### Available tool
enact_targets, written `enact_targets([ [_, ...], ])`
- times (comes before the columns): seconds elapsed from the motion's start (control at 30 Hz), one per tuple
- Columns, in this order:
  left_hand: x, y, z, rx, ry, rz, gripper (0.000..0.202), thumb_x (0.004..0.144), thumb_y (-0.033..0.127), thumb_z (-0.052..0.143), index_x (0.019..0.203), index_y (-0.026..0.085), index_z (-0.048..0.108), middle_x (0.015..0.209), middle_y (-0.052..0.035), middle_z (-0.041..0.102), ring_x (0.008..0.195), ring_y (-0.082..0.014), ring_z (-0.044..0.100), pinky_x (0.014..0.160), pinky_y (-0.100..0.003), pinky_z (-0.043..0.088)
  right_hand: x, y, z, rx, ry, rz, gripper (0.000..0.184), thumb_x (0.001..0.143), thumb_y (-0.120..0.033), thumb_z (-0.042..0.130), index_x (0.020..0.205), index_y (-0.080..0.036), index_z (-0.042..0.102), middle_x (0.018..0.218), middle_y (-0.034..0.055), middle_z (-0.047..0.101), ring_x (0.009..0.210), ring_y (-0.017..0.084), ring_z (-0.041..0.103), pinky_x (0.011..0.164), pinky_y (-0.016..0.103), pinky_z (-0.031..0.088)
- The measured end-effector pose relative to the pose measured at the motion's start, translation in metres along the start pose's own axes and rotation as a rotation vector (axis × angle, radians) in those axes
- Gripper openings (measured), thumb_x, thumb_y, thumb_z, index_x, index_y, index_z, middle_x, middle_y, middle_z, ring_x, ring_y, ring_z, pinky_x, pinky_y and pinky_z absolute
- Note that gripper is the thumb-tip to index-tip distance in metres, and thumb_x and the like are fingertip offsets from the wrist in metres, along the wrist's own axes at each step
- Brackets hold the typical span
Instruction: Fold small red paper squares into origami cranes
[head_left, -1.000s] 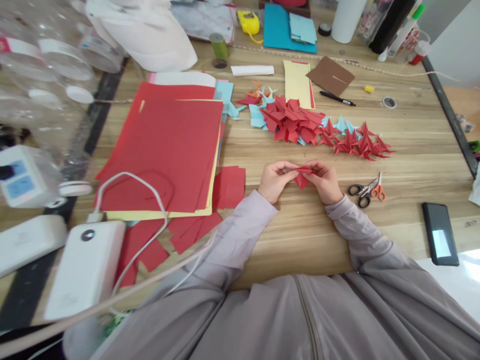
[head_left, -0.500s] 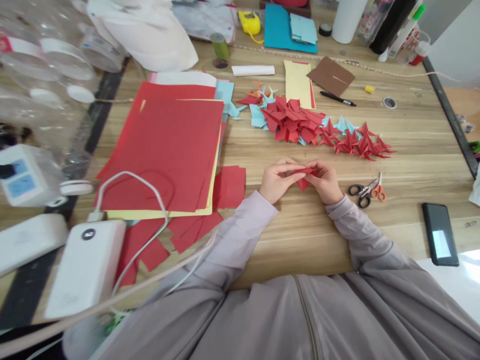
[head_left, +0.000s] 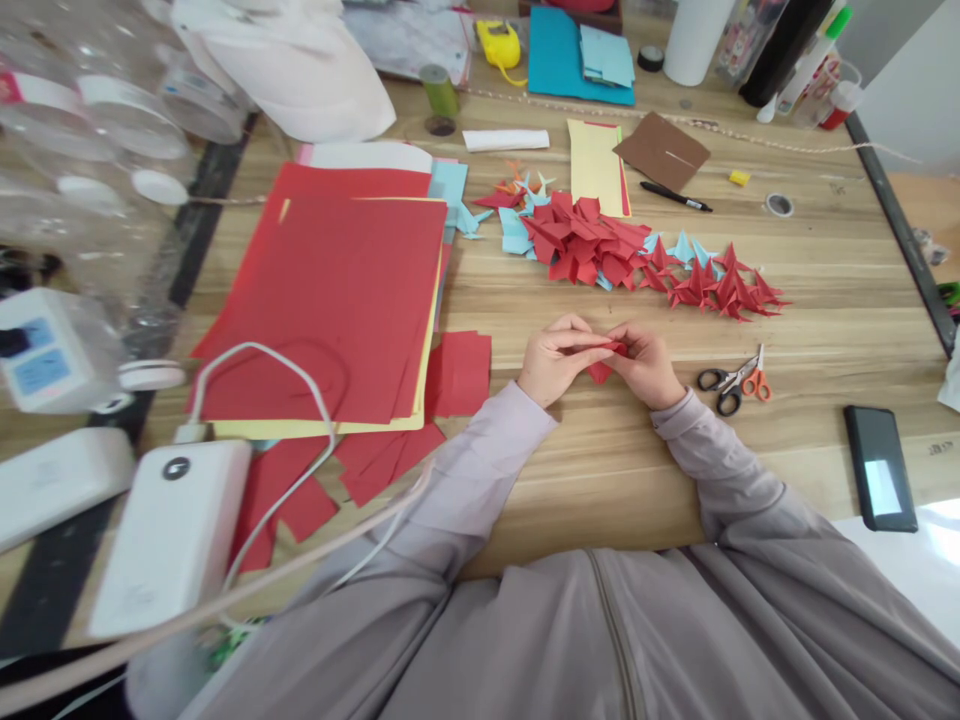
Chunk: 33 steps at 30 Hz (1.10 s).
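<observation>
A small piece of folded red paper (head_left: pixel 599 372) is pinched between my two hands, just above the wooden table. My left hand (head_left: pixel 559 362) grips it from the left, thumb and fingers pressed together. From the other side my right hand (head_left: pixel 643 364) pinches the same paper, and both hands' fingertips meet over it. Much of the paper is hidden behind the fingers; a pointed red part shows below them. Beyond the hands lies a heap of folded red paper pieces (head_left: pixel 589 240), with pale blue ones among them. Red paper cranes (head_left: pixel 724 285) stretch away to its right.
Large red sheets (head_left: pixel 352 300) lie stacked at left, with small red squares (head_left: pixel 461 373) beside them. A white power bank (head_left: pixel 169 540) with a cable sits near left. Two pairs of scissors (head_left: pixel 739 382) and a phone (head_left: pixel 880 467) are at right. A black pen (head_left: pixel 675 197) lies farther back.
My fingers have closed slightly further over the red paper, so less of it shows. The right hand's fingertips have shifted a little to the left. Everything else stays put.
</observation>
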<state>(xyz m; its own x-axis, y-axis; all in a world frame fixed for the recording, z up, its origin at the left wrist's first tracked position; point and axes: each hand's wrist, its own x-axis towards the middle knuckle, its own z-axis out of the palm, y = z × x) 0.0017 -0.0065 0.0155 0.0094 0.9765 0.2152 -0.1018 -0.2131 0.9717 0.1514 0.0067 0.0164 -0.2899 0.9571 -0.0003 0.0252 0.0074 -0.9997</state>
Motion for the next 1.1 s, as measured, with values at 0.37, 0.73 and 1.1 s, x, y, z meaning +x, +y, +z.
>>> enact_targets([
  [0.37, 0.0, 0.001, 0.001, -0.029, -0.017, 0.018, 0.008, 0.063, 0.026, 0.081, 0.07, 0.027, 0.076, 0.075, -0.0006, 0.06, 0.073, -0.012, 0.055, 0.07, -0.028, 0.045, 0.0, 0.001, 0.001, -0.077, -0.02, -0.049, 0.024, 0.067, -0.035, 0.075, 0.073, -0.017, 0.06, 0.066, -0.0019, 0.061, 0.06, 0.01, 0.052, 0.06, 0.025, 0.042],
  [0.73, -0.002, 0.005, 0.002, -0.136, -0.034, -0.085, 0.01, 0.06, 0.027, 0.082, 0.065, 0.024, 0.075, 0.072, -0.0012, 0.065, 0.069, -0.0123, 0.059, 0.068, -0.029, 0.049, -0.001, 0.003, 0.002, -0.072, -0.045, -0.065, 0.018, 0.069, -0.031, 0.072, 0.072, -0.017, 0.06, 0.066, -0.0014, 0.062, 0.062, 0.011, 0.054, 0.062, 0.026, 0.044],
  [1.1, -0.001, 0.01, 0.0, -0.233, -0.187, -0.147, 0.019, 0.064, 0.032, 0.08, 0.081, 0.026, 0.077, 0.1, -0.0064, 0.068, 0.102, -0.0199, 0.061, 0.094, -0.037, 0.047, -0.001, 0.002, 0.001, 0.076, -0.047, 0.029, 0.02, 0.065, -0.028, 0.074, 0.078, -0.017, 0.062, 0.075, 0.001, 0.068, 0.07, 0.015, 0.062, 0.065, 0.029, 0.051],
])
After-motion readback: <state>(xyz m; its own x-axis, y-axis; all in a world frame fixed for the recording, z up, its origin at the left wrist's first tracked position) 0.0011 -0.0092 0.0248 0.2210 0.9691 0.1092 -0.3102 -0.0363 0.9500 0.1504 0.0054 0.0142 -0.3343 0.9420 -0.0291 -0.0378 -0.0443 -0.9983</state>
